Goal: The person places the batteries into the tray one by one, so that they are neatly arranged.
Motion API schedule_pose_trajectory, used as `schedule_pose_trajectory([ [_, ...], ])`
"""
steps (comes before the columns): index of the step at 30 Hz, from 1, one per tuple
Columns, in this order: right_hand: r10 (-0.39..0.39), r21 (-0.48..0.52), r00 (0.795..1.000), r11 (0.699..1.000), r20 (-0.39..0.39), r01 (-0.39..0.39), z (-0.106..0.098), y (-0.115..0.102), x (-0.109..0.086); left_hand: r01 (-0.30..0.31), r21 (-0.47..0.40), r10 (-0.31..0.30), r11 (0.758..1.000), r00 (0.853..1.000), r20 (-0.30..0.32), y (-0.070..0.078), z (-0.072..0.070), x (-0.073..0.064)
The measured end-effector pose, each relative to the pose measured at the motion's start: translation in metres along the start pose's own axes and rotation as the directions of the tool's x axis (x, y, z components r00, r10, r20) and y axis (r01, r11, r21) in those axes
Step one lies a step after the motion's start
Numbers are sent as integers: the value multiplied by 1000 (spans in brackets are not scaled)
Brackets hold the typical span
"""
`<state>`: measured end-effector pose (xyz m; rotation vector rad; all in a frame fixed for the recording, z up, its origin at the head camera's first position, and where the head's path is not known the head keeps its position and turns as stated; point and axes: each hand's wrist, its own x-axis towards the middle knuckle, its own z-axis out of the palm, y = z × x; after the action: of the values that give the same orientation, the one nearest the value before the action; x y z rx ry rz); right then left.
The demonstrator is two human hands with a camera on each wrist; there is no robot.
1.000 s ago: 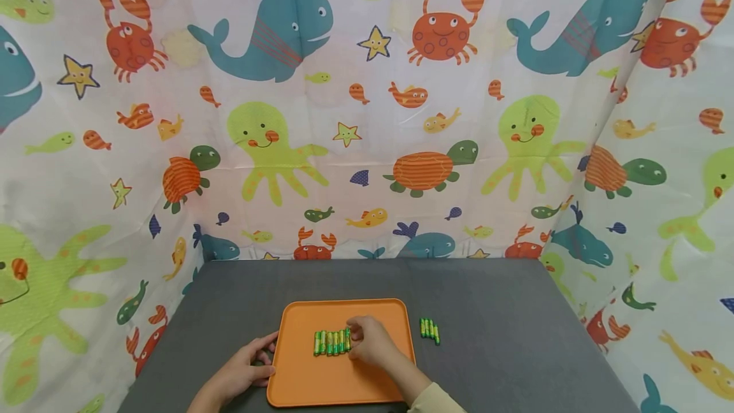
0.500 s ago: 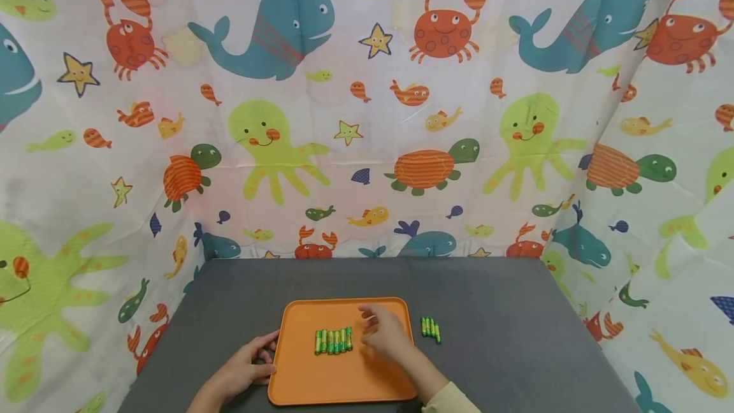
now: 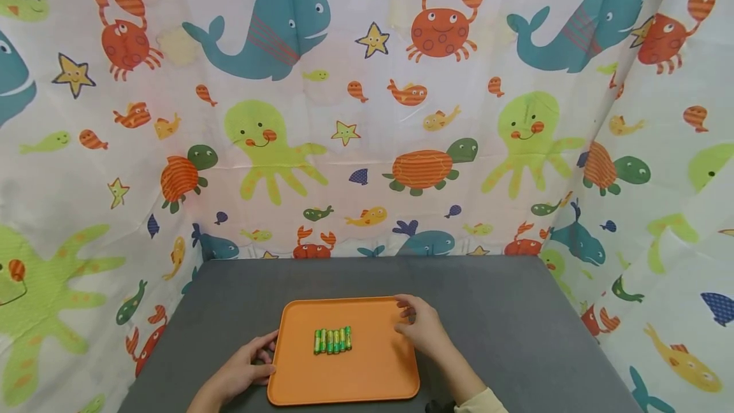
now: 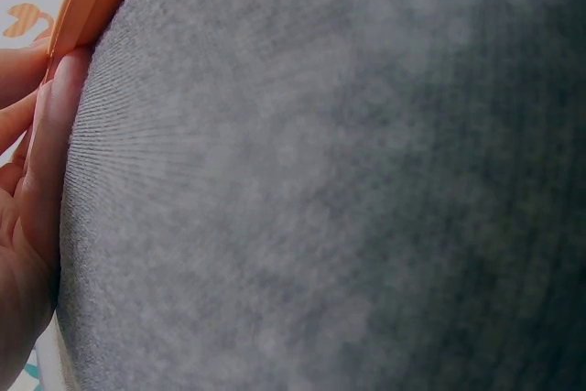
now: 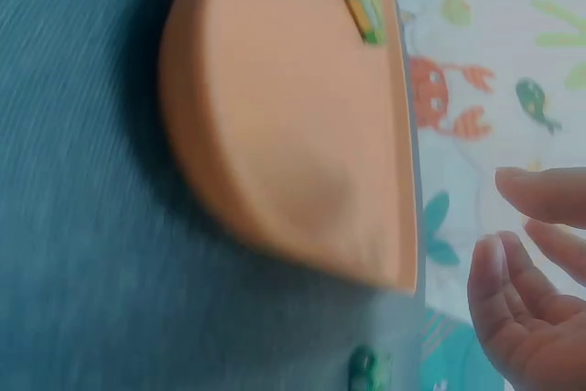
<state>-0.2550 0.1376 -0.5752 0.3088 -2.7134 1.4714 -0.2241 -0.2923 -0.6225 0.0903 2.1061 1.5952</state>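
Several green-and-yellow batteries point(image 3: 333, 341) lie side by side in a row on the orange tray point(image 3: 367, 375). At the tray's left rim rests my left hand point(image 3: 241, 368); its thumb and fingers touch the outer wall, as the left wrist view also shows on the tray's edge point(image 4: 96, 2). My right hand point(image 3: 427, 330) hovers over the right rim with fingers loosely bent, thumb and fingertips apart and nothing between them. In the right wrist view, part of a green battery point(image 5: 363, 373) shows on the table beyond the tray; in the head view the hand hides that spot.
A dark grey table point(image 3: 516, 336) lies under the tray. White curtain point(image 3: 355, 126) printed with sea animals rises at the back and both sides. A small black object point(image 3: 438, 406) shows beside the right forearm at the bottom edge.
My right hand has left the right end of the battery row and moved right across the tray to its rim, now covering the batteries outside. The left hand has stayed put.
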Motion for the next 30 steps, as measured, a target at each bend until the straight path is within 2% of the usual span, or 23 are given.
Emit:
schedule_pose_trajectory([
  [6,94,-3,995,996,-25,-94,-18,17,-4,-1,-1,1,1000,1000,7,1,1,-1],
  [12,128,-28,990,991,-56,-130,-32,32,-10,-1,-12,1,1000,1000,18,0,1,1],
  [16,142,-72,989,987,-43,-145,-39,43,-14,-13,-3,13,1000,1000,24,-2,0,1],
  [23,209,-138,978,968,-4,-207,-52,56,-20,-26,11,26,1000,999,24,-4,-2,1],
  [30,227,-167,974,961,20,-221,-51,67,-25,-40,19,40,999,999,23,-7,-4,3],
])
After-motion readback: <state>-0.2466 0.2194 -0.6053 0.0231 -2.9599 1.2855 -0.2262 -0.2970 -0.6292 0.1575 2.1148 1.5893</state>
